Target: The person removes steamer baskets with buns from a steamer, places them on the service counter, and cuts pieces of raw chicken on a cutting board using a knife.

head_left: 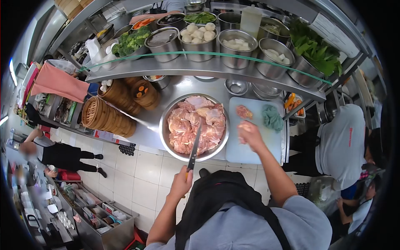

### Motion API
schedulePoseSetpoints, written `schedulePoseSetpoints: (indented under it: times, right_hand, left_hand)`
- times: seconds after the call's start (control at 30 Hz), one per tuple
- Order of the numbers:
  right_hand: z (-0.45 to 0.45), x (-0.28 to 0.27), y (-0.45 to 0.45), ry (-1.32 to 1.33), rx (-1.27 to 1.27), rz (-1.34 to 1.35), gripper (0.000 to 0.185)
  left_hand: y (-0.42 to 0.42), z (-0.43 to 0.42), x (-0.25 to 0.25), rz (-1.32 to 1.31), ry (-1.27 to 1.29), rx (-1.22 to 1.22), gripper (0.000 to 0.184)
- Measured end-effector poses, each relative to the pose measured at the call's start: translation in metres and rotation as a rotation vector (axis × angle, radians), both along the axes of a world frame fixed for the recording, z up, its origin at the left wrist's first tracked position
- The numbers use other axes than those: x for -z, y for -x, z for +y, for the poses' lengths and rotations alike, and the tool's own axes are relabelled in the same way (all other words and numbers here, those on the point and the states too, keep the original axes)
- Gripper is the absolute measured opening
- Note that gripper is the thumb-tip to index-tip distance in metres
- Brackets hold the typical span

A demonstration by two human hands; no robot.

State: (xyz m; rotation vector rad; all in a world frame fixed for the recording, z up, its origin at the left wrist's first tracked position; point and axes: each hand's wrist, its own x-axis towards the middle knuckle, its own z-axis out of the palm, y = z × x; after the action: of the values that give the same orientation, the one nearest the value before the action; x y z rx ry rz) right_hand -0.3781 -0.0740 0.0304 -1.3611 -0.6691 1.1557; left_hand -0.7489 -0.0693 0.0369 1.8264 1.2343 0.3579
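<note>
My left hand (180, 183) is closed round the black handle of a knife (196, 146). Its long blade points away from me, over the near side of a steel bowl (163, 139). Pieces of raw chicken (187, 125) are heaped in that bowl. My right hand (249, 135) is above a white cutting board (241, 155), to the right of the bowl. Its fingers look bent but are smeared by motion, so whether they grip anything is unclear. Just beyond it on the board lies a small piece of raw chicken (243, 111). A crumpled green cloth (272, 117) lies at the board's right.
Bamboo steamers (109, 117) stand left of the bowl. The shelf (166, 66) above bears steel pots of fish balls (198, 34), broccoli (132, 41) and leafy greens (312, 46). Small steel bowls (236, 86) sit behind the board. Other people (341, 141) stand right and left.
</note>
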Motion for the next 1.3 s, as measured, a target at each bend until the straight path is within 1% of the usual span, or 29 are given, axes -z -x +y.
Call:
schedulePoseSetpoints:
  times: [0.07,0.13,0.2,0.23,0.27,0.3,0.33,0.37,0.4,0.43,0.47,0.53,0.57,0.63,0.67,0.73,0.77,0.83,0.87,0.9,0.97,1.03,1.07,1.13,1.17,1.2,1.23,1.27,1.3]
  right_hand:
    - [0.031,-0.015,0.059,-0.147,-0.039,-0.102,0.024]
    - [0.069,0.008,0.105,-0.559,0.015,-0.801,0.032]
    - [0.075,0.018,0.148,-0.361,-0.194,-0.932,0.030]
    - [0.071,0.018,0.157,-0.329,-0.174,-0.948,0.030]
    - [0.068,0.015,0.163,-0.300,-0.119,-1.039,0.029]
    - [0.065,0.013,0.163,-0.276,-0.068,-1.128,0.028]
    - [0.060,0.017,0.149,-0.257,-0.057,-1.139,0.028]
    - [0.053,0.021,0.125,-0.234,0.031,-1.042,0.025]
    - [0.044,0.025,0.097,-0.215,0.120,-0.944,0.022]
    - [0.033,0.030,0.066,-0.075,0.156,-0.992,0.023]
    - [0.021,0.038,0.032,0.065,0.193,-1.035,0.023]
    - [-0.006,0.075,-0.027,0.200,0.121,-1.311,0.028]
    - [-0.022,0.083,-0.039,0.211,0.128,-1.315,0.028]
    - [-0.047,0.089,-0.050,0.245,-0.222,-1.488,0.034]
    - [-0.055,0.090,-0.051,0.251,-0.217,-1.489,0.034]
    - [-0.071,0.083,-0.048,0.328,-0.399,-1.433,0.038]
    - [-0.079,0.080,-0.045,0.334,-0.400,-1.434,0.038]
    - [-0.091,0.077,-0.040,0.252,-0.326,-1.261,0.031]
    - [-0.092,0.081,-0.039,0.255,-0.326,-1.260,0.031]
    - [-0.092,0.089,-0.036,0.241,-0.308,-1.260,0.027]
    - [-0.092,0.102,-0.030,0.223,-0.290,-1.259,0.023]
    - [-0.085,0.111,-0.021,0.268,-0.270,-1.311,0.013]
    - [-0.081,0.114,-0.019,0.251,-0.278,-1.310,0.013]
    - [-0.076,0.119,-0.019,0.252,-0.212,-1.252,0.006]
    - [-0.071,0.122,-0.020,0.239,-0.221,-1.251,0.006]
    - [-0.064,0.119,-0.020,0.260,-0.150,-1.164,0.006]
    - [-0.056,0.108,-0.018,0.281,-0.081,-1.078,0.005]
    - [-0.049,0.098,-0.015,0.273,-0.088,-1.080,0.005]
    - [-0.035,0.066,0.001,0.128,-0.010,-0.940,0.007]
  left_hand:
    - [0.014,0.012,0.001,-0.061,-0.103,-0.067,0.015]
    - [0.024,0.026,-0.004,-0.056,-0.074,-0.080,0.015]
    - [0.032,0.039,0.009,-0.058,-0.163,-0.086,0.015]
    - [0.038,0.046,0.018,-0.026,-0.075,-0.095,0.015]
    - [0.038,0.051,0.012,-0.075,-0.087,-0.072,0.015]
    - [0.040,0.056,0.014,-0.098,-0.169,-0.039,0.015]
    - [0.044,0.060,0.015,-0.119,-0.252,-0.014,0.015]
    - [0.049,0.062,0.014,-0.128,-0.242,-0.001,0.015]
    - [0.053,0.063,0.011,-0.090,-0.115,-0.048,0.015]
    - [0.055,0.065,0.010,-0.050,0.008,-0.094,0.016]
    - [0.058,0.066,0.017,-0.056,0.013,-0.079,0.016]
    - [0.063,0.069,0.032,-0.126,-0.049,-0.038,0.015]
    - [0.062,0.070,0.031,-0.110,-0.027,-0.020,0.015]
    - [0.060,0.073,0.028,-0.089,-0.073,0.036,0.015]
    - [0.059,0.076,0.027,-0.063,-0.124,0.085,0.015]
    - [0.055,0.077,0.028,-0.071,-0.098,0.078,0.015]
    - [0.053,0.077,0.028,-0.076,-0.074,0.068,0.015]
    - [0.047,0.077,0.024,-0.069,-0.011,0.051,0.016]
    - [0.044,0.076,0.021,-0.055,0.049,0.033,0.017]
    - [0.042,0.076,0.019,-0.053,0.052,0.035,0.017]
    - [0.035,0.075,0.014,-0.052,-0.027,0.099,0.016]
    - [0.033,0.076,0.017,-0.079,-0.035,0.092,0.016]
    - [0.033,0.077,0.018,-0.107,-0.040,0.090,0.016]
    - [0.033,0.077,0.018,-0.112,-0.063,0.061,0.015]
    - [0.034,0.077,0.018,-0.100,-0.010,0.036,0.015]
    - [0.035,0.078,0.019,-0.090,0.043,0.012,0.015]
    - [0.036,0.077,0.019,-0.100,-0.014,0.022,0.015]
    - [0.037,0.078,0.018,-0.100,-0.017,0.012,0.015]
    - [0.038,0.076,0.016,-0.107,-0.018,0.001,0.015]
